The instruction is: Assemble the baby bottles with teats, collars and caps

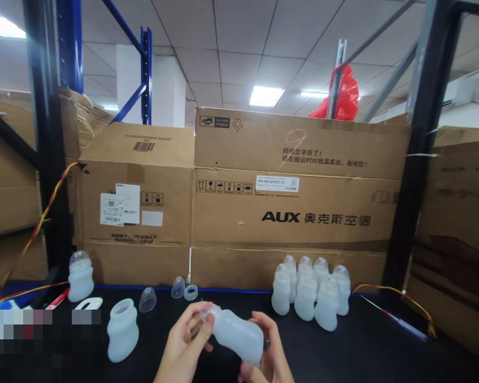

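Near the front edge I hold a frosted white baby bottle [239, 336] on its side, tilted down to the right. My left hand [187, 336] pinches its neck end, where a clear part shows between thumb and fingers. Around the bottle's base is my right hand [274, 348], fingers closed on it. To the left stands an uncapped baby bottle [123, 334] with a wide mouth. Beyond my left hand lie a clear dome cap [147, 300], another dome cap [178, 287] and a collar ring [191, 292].
Several capped bottles [305, 295] stand grouped at the right. One capped bottle [81, 277] is at the far left, near a white flat object [89, 304]. A slim pen-like tool [403, 324] lies at right. Cardboard [231, 223] walls the black table's back between dark posts [417, 143].
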Motion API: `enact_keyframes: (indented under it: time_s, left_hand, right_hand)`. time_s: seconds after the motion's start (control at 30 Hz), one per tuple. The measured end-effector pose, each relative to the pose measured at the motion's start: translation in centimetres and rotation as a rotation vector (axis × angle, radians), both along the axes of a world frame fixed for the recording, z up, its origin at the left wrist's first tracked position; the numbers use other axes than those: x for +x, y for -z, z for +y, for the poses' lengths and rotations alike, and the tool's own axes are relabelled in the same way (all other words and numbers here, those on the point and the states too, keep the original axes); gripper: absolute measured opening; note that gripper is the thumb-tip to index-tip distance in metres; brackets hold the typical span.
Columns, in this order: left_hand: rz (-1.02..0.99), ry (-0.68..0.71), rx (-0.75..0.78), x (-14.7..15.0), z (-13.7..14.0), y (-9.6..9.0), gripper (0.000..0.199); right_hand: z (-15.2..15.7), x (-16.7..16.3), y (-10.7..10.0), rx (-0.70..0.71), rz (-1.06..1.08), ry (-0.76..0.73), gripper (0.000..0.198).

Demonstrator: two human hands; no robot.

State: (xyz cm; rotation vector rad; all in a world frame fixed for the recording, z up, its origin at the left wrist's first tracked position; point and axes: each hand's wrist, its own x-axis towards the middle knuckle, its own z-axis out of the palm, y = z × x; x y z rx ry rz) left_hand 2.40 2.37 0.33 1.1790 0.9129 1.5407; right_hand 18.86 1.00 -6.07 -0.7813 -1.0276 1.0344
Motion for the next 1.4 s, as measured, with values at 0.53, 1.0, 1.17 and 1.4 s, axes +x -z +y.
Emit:
enact_keyframes:
  time_s: [0.53,1.0,1.17,1.4]
  left_hand:
    - [0.008,-0.123,0.023,-0.5,-0.1,-1.0,0.060]
    - [0.048,-0.056,0.018,-1.2,1.0,0.4,0.060]
    - [0.101,-0.137,0.059,-0.1,0.2,1.4,0.055]
    - [0.239,-0.199,0.189,0.2,-1.0,0.6,0.043]
  right_hand:
    - [0.4,1.0,-0.1,-0.078,-0.228,-0.063,0.078]
    - [0.1,1.1,0.7,0.079,-0.574,0.237,0.063]
    - [0.3,1.2,0.0,0.318,-0.821,0.308,0.052]
    - [0.6,0.3,0.4,0.340,-0.736,0.050,0.050]
